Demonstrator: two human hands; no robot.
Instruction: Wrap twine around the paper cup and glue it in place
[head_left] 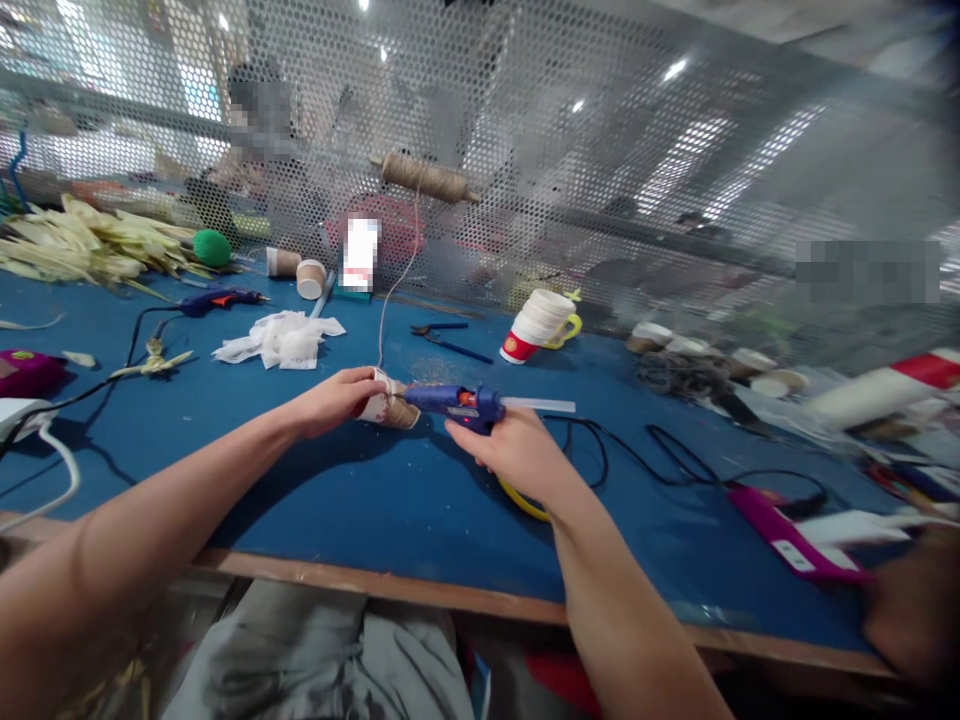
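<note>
In my left hand is a small paper cup, tipped on its side and partly wrapped in brown twine. The fingers are closed round its white end. My right hand grips a blue hot glue gun with a clear glue stick out of its back. The gun's nozzle points left and meets the cup's wrapped part, though I cannot tell whether it touches. From the cup a strand of twine runs up to a twine spool on the perforated screen.
Pliers and stacked white cups lie beyond my hands. White tissue, a second glue gun and corn husks are on the left. A black cable and purple power strip are on the right, near another person's arm.
</note>
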